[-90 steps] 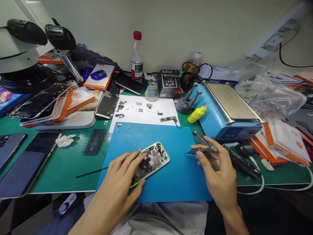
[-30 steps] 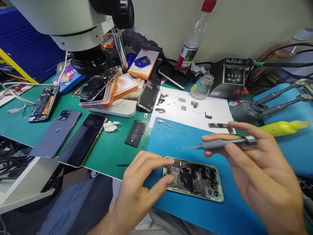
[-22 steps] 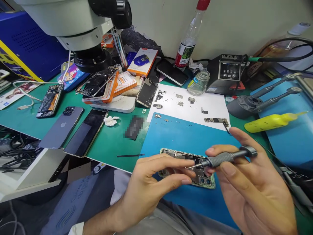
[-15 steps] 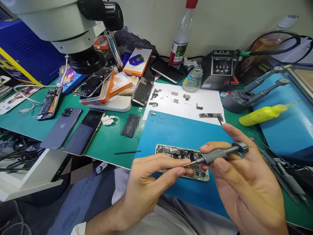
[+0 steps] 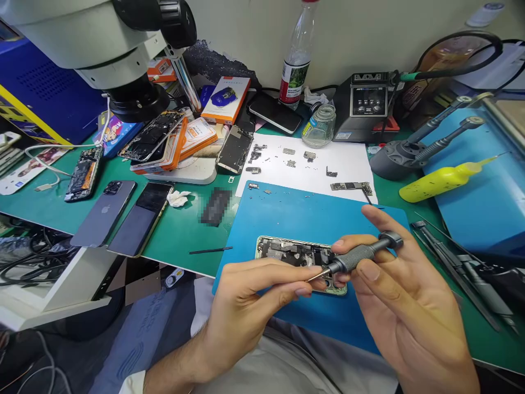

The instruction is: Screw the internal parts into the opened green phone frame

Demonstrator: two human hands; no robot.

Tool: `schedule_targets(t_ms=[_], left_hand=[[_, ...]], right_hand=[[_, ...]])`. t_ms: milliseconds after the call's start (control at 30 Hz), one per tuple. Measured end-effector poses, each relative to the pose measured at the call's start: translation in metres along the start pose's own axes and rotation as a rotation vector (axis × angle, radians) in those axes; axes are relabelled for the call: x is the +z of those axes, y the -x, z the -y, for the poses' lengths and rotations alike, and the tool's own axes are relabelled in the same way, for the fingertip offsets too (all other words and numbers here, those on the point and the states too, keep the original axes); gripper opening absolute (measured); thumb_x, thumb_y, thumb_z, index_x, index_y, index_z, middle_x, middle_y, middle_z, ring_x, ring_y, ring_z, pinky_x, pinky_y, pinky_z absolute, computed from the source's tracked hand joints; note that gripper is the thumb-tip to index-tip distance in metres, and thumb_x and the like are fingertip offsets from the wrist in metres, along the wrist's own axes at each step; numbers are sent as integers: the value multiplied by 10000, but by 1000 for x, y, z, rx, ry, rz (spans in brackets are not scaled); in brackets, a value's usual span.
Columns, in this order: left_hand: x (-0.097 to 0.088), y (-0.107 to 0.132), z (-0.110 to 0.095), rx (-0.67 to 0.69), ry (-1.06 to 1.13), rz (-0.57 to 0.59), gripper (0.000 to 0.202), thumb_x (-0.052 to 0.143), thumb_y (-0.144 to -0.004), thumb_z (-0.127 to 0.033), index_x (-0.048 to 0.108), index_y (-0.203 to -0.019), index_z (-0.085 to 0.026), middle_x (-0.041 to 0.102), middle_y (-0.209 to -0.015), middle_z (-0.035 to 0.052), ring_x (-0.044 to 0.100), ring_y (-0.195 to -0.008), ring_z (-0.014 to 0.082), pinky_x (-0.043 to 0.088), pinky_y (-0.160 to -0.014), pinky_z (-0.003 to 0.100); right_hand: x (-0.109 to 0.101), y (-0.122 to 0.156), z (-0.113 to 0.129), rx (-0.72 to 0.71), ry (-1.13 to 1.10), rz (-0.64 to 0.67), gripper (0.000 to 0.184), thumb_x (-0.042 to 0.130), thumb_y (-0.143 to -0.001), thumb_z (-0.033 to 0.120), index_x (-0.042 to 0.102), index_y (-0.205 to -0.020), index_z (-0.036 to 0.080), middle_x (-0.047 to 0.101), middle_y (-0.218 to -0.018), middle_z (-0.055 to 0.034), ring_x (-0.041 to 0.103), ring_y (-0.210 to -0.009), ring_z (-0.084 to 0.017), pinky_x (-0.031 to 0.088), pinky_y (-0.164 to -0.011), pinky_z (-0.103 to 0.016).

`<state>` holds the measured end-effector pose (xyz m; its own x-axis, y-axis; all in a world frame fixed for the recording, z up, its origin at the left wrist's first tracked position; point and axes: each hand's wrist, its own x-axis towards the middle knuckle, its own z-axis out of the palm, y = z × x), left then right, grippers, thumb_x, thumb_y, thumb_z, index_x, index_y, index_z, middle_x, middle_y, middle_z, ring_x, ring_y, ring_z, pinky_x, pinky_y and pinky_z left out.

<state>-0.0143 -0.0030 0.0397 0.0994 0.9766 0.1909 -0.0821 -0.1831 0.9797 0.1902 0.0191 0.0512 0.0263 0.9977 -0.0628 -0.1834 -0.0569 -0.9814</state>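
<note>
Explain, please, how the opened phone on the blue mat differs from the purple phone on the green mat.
The opened phone shows its insides in a pale green frame; the purple phone is closed, back up. The opened phone lies partly behind the left hand and the right hand, which holds a screwdriver; the purple phone lies clear of both. Both phones lie flat.

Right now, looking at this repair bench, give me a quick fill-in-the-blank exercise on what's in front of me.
The right hand holds a grey ____, its tip pointing toward the left hand.
The mat under the opened phone is ____.
The squeeze bottle to the right of the white sheet is ____.
Missing words: screwdriver; blue; yellow.
</note>
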Motion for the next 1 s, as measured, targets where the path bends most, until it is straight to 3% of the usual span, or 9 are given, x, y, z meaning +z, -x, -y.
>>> schedule_targets(t_ms=[233, 500, 900, 1000], left_hand=[[0, 1, 0, -14, 13, 16, 322, 838, -1034, -172, 889, -1278, -376, 917, -1064, -52, 859, -883, 123, 679, -841, 205], [0, 2, 0, -18, 0, 35, 327, 837, -1029, -163, 886, -1286, -359, 916, -1067, -34, 872, -902, 158, 709, -864, 252], [2, 0, 5, -29, -16, 39, 341, 846, -1022, -138, 886, -1282, -356, 916, -1072, -57, 864, -907, 111, 688, -868, 187], [2, 2, 6, -34, -18, 33, 338, 848, -1023, -145, 889, -1273, -367, 916, -1055, -62, 856, -882, 104, 681, -853, 180]], right_hand=[[-2, 0, -2, 30, -42, 24, 561, 848, -1009, 395, 618, -1517, 335, 779, -1042, -21, 758, -774, -149, 693, -688, -207], [-5, -2, -3, 44, -1, 42, 565, 804, -1026, 414, 583, -1536, 314, 775, -1030, -39, 712, -698, -161, 679, -635, -269], [-9, -2, -6, 102, -95, 75, 540, 838, -1018, 390, 605, -1502, 339, 770, -1057, -13, 717, -713, -114, 675, -671, -194], [-9, -3, -6, 117, -69, 62, 580, 843, -1009, 409, 590, -1525, 331, 766, -1062, -29, 717, -706, -133, 689, -669, -227]])
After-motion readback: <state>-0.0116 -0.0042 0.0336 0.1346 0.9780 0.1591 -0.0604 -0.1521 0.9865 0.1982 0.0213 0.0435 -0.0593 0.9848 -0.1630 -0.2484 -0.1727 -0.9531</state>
